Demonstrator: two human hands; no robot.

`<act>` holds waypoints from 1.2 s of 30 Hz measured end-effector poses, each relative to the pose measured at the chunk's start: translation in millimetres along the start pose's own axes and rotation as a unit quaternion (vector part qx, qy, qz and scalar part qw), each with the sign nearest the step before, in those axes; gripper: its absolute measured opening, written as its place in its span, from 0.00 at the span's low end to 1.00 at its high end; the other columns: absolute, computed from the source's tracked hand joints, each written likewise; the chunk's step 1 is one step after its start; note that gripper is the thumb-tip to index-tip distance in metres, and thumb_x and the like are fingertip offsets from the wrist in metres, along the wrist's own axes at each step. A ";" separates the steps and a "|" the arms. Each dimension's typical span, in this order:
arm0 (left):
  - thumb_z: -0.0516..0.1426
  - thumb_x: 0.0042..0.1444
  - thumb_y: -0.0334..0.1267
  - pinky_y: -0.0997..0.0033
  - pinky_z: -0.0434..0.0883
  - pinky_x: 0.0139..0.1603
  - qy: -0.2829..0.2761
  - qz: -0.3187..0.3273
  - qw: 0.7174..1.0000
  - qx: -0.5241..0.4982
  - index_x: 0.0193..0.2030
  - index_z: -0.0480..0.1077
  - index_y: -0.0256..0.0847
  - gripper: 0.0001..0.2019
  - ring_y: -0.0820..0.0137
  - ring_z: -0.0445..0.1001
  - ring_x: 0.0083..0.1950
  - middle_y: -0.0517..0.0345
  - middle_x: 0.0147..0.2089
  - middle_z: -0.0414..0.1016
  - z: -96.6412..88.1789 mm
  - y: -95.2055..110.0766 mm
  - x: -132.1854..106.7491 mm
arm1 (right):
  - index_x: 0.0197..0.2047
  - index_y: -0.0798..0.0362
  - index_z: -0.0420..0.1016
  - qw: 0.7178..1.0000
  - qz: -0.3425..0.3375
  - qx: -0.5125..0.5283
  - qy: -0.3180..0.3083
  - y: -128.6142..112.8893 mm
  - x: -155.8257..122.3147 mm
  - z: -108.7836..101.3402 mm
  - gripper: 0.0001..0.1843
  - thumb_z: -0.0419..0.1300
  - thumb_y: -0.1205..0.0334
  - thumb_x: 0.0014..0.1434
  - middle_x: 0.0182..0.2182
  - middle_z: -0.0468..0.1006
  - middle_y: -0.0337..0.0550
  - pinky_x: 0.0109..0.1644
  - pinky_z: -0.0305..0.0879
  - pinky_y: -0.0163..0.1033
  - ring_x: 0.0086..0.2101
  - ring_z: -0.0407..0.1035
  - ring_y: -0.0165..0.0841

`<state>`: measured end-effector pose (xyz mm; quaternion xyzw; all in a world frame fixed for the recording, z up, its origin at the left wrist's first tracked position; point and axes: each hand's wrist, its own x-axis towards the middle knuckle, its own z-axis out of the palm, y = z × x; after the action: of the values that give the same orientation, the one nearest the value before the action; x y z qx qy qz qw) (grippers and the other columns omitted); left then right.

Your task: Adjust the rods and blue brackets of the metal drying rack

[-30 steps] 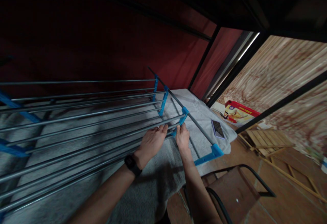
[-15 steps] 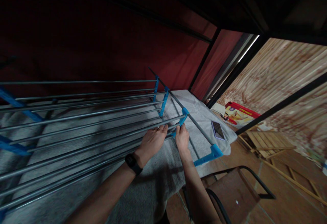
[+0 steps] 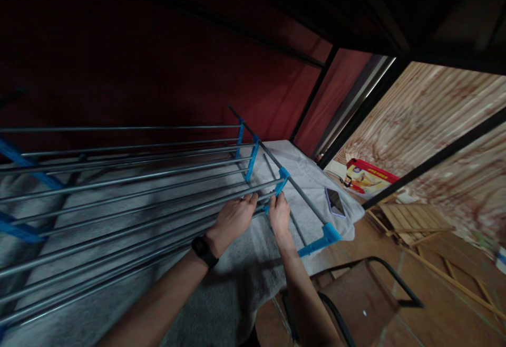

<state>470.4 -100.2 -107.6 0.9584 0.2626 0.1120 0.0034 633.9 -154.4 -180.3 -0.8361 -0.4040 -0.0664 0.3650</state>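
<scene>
A rack of grey metal tubes (image 3: 158,175) joined by blue plastic connectors lies on a grey cloth. My left hand (image 3: 236,215), with a dark watch on its wrist, is closed round one of the tubes near its right end. Just beside it, my right hand (image 3: 280,214) grips a blue connector (image 3: 283,176) at the lower part, where that tube meets it. The exact joint is partly hidden by my fingers. Nearer me, another blue connector (image 3: 322,239) sits at the end of the crosswise tube.
On the grey cloth (image 3: 304,160) to the right lies a phone (image 3: 335,202). A chair (image 3: 363,294) stands at the lower right. Beyond are a red and yellow box (image 3: 371,177) and a folded wooden piece (image 3: 415,216) on the floor. Black posts frame the bed-like space.
The view has shifted very slightly. Both hands keep the same grip at the same joint, and the rack looks unchanged.
</scene>
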 end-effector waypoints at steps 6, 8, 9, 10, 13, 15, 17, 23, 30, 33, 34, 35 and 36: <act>0.44 0.65 0.25 0.61 0.76 0.47 -0.014 -0.006 1.000 -0.012 0.63 0.65 0.34 0.22 0.60 0.80 0.47 0.41 0.52 0.78 -2.1 1.9 2.6 | 0.44 0.57 0.70 1.000 0.006 -0.003 -0.006 -0.4 0.0 0.6 0.21 0.39 0.56 0.70 0.34 0.78 0.53 0.34 0.60 0.40 0.31 0.70 0.39; 0.44 0.65 0.25 0.61 0.76 0.46 -0.009 -0.006 1.000 0.000 0.63 0.65 0.33 0.22 0.60 0.80 0.46 0.40 0.51 0.78 -0.7 3.0 2.0 | 0.44 0.57 0.70 1.000 0.004 -0.005 -0.007 0.2 -0.3 0.2 0.22 0.38 0.56 0.71 0.34 0.78 0.53 0.35 0.60 0.40 0.31 0.70 0.39; 0.44 0.65 0.25 0.61 0.76 0.45 -0.004 -0.005 1.000 0.006 0.63 0.65 0.33 0.22 0.60 0.80 0.46 0.40 0.51 0.78 0.3 3.2 1.6 | 0.44 0.57 0.70 1.000 0.002 -0.005 -0.007 0.7 -0.3 0.0 0.22 0.38 0.55 0.71 0.34 0.78 0.53 0.35 0.60 0.39 0.31 0.70 0.38; 0.44 0.66 0.25 0.60 0.76 0.46 0.002 -0.002 1.000 0.011 0.63 0.64 0.33 0.22 0.60 0.80 0.46 0.40 0.52 0.78 1.5 3.2 1.1 | 0.45 0.57 0.70 1.000 0.001 -0.006 -0.007 1.3 -0.1 -0.2 0.22 0.38 0.55 0.71 0.34 0.78 0.53 0.35 0.60 0.39 0.32 0.71 0.38; 0.45 0.66 0.25 0.61 0.75 0.48 0.018 0.008 1.000 0.024 0.63 0.64 0.34 0.21 0.60 0.79 0.51 0.42 0.54 0.77 5.0 2.6 -0.2 | 0.45 0.58 0.70 1.000 -0.004 -0.010 -0.010 3.0 0.9 -1.6 0.23 0.39 0.54 0.71 0.33 0.78 0.52 0.35 0.60 0.39 0.31 0.71 0.38; 0.46 0.66 0.26 0.63 0.75 0.47 0.022 0.006 0.999 0.030 0.63 0.64 0.35 0.20 0.61 0.78 0.51 0.44 0.54 0.77 6.5 3.2 -1.9 | 0.46 0.58 0.70 1.000 -0.011 -0.004 -0.019 4.4 0.0 -3.6 0.24 0.39 0.52 0.71 0.33 0.78 0.52 0.35 0.59 0.39 0.31 0.71 0.39; 0.47 0.67 0.28 0.64 0.75 0.45 0.027 0.003 0.999 0.031 0.62 0.63 0.35 0.18 0.62 0.79 0.49 0.46 0.52 0.77 7.5 5.3 -4.7 | 0.46 0.60 0.70 0.999 -0.021 0.005 -0.031 7.5 -2.5 -5.9 0.26 0.38 0.51 0.71 0.32 0.77 0.53 0.33 0.57 0.40 0.30 0.70 0.39; 0.48 0.67 0.28 0.66 0.74 0.37 0.086 0.033 0.996 0.019 0.56 0.65 0.34 0.13 0.65 0.79 0.42 0.48 0.46 0.77 18.2 5.6 -7.5 | 0.42 0.58 0.71 0.997 -0.065 -0.052 0.009 35.4 0.3 4.4 0.26 0.42 0.46 0.69 0.26 0.74 0.52 0.28 0.49 0.40 0.23 0.64 0.39; 0.49 0.65 0.29 0.65 0.70 0.28 0.133 0.035 0.990 0.029 0.52 0.66 0.35 0.11 0.67 0.78 0.33 0.51 0.41 0.75 31.7 4.3 -7.3 | 0.34 0.52 0.66 0.989 -0.107 -0.088 0.057 58.5 6.0 14.8 0.22 0.46 0.43 0.67 0.18 0.63 0.41 0.25 0.45 0.40 0.17 0.52 0.34; 0.48 0.65 0.28 0.65 0.69 0.26 0.140 0.040 0.989 0.023 0.50 0.66 0.35 0.10 0.68 0.77 0.33 0.52 0.40 0.75 33.2 3.7 -6.1 | 0.31 0.48 0.60 0.989 -0.106 -0.082 0.057 60.7 6.7 15.0 0.21 0.45 0.40 0.66 0.17 0.56 0.37 0.25 0.45 0.40 0.17 0.49 0.34; 0.48 0.65 0.28 0.65 0.69 0.26 0.138 0.044 0.989 0.023 0.50 0.66 0.35 0.10 0.68 0.77 0.32 0.52 0.40 0.75 33.0 3.3 -5.6 | 0.31 0.47 0.57 0.990 -0.103 -0.078 0.054 61.3 7.3 15.4 0.21 0.44 0.39 0.65 0.17 0.54 0.36 0.26 0.44 0.41 0.17 0.48 0.34; 0.48 0.65 0.28 0.65 0.68 0.26 0.135 0.046 0.990 0.023 0.49 0.67 0.34 0.10 0.68 0.77 0.32 0.52 0.39 0.75 32.4 2.9 -5.3 | 0.30 0.45 0.55 0.991 -0.098 -0.076 0.054 61.9 8.0 16.1 0.21 0.44 0.38 0.65 0.17 0.52 0.35 0.26 0.44 0.41 0.17 0.48 0.34; 0.49 0.65 0.28 0.65 0.68 0.25 0.131 0.048 0.990 0.023 0.49 0.67 0.34 0.09 0.68 0.77 0.32 0.52 0.39 0.75 31.5 2.5 -5.2 | 0.30 0.45 0.52 0.991 -0.097 -0.073 0.052 62.6 8.7 16.9 0.22 0.43 0.37 0.64 0.17 0.51 0.35 0.26 0.44 0.42 0.17 0.47 0.35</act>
<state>474.1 -103.3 -139.2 0.9467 0.2167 0.2310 -0.0585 681.9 -163.2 -223.9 -0.8128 -0.4576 -0.1744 0.3154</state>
